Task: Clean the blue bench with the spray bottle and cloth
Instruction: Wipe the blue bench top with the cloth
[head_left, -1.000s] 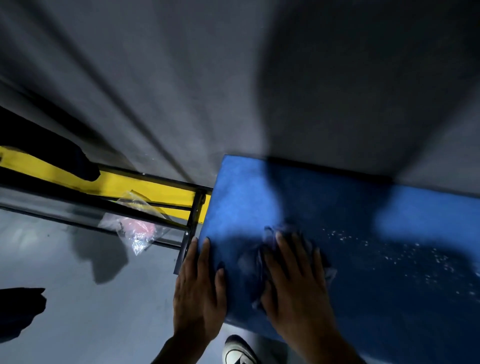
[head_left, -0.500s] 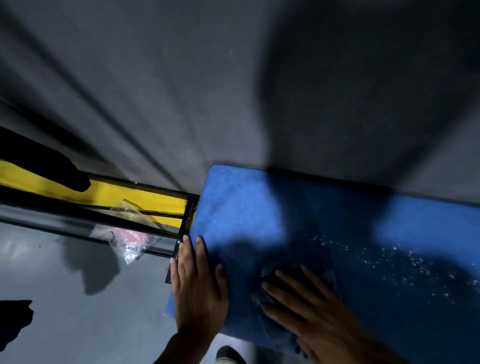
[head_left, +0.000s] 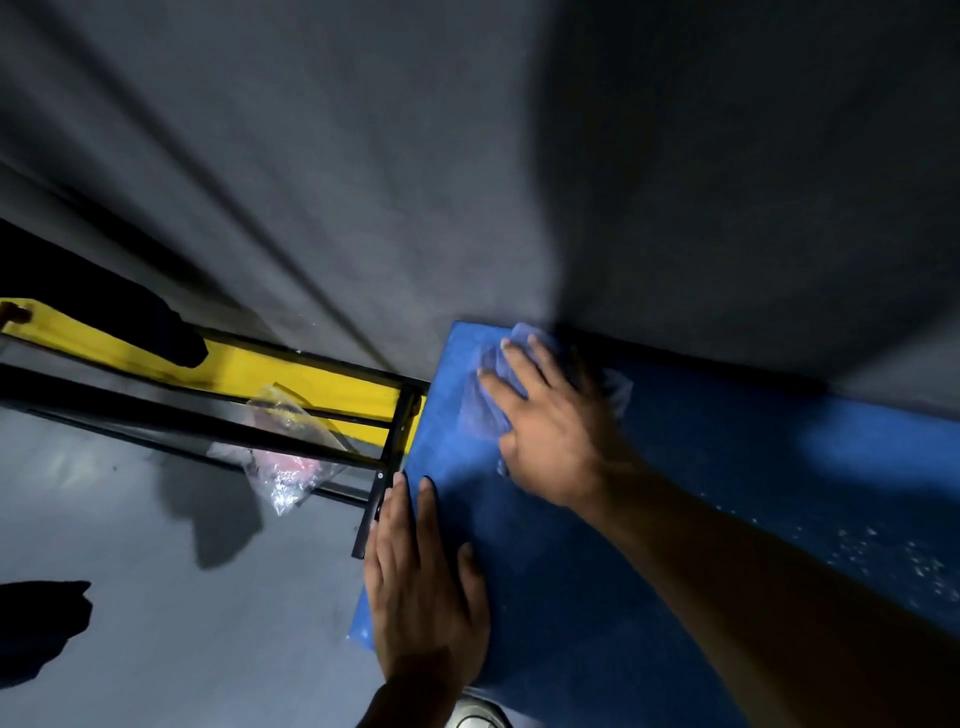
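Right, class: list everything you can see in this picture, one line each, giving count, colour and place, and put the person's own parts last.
bench: one, blue, right half, against the wall.
cloth: one, pale blue, far left corner of the bench, under the right hand.
white specks: many, on the bench at right.
metal frame: one, black, left of the bench.
yellow board: one, inside the frame.
plastic bag: one, clear with pink inside, under the frame.
shoe: one, white, bottom edge.
left hand: flat on the bench's near left edge.
right hand: pressing the cloth.
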